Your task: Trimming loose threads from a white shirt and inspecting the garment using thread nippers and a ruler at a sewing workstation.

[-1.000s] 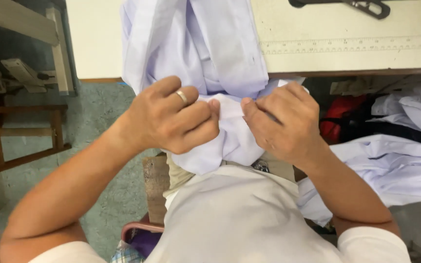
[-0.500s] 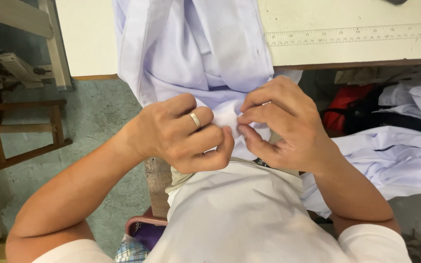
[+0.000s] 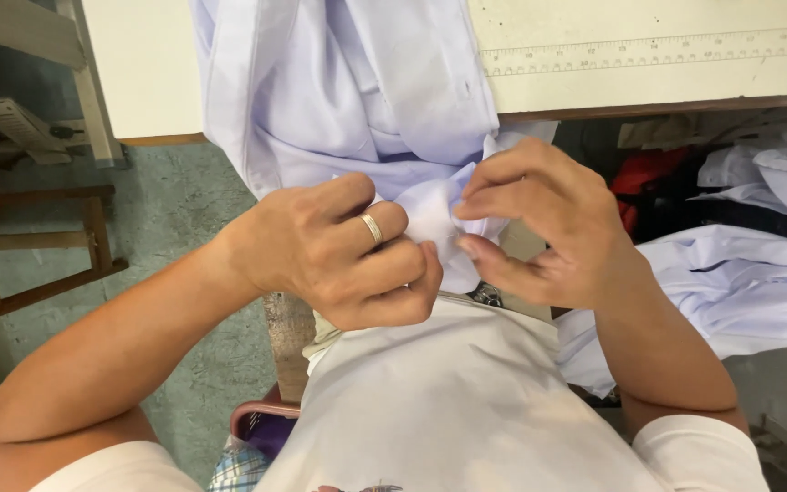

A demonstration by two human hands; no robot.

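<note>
Both hands are now pinching closer together than a moment ago: the left hand (image 3: 348, 251) and right hand (image 3: 539, 228) are clenching a white fabric fold (image 3: 434, 219), hanging off the bench (image 3: 649, 82) at twelve o'clock.

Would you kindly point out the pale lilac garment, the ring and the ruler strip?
pale lilac garment (image 3: 348, 91), head view, on the hanging folds.
ring (image 3: 372, 228), head view, on the band.
ruler strip (image 3: 649, 53), head view, on its marked edge.
</note>
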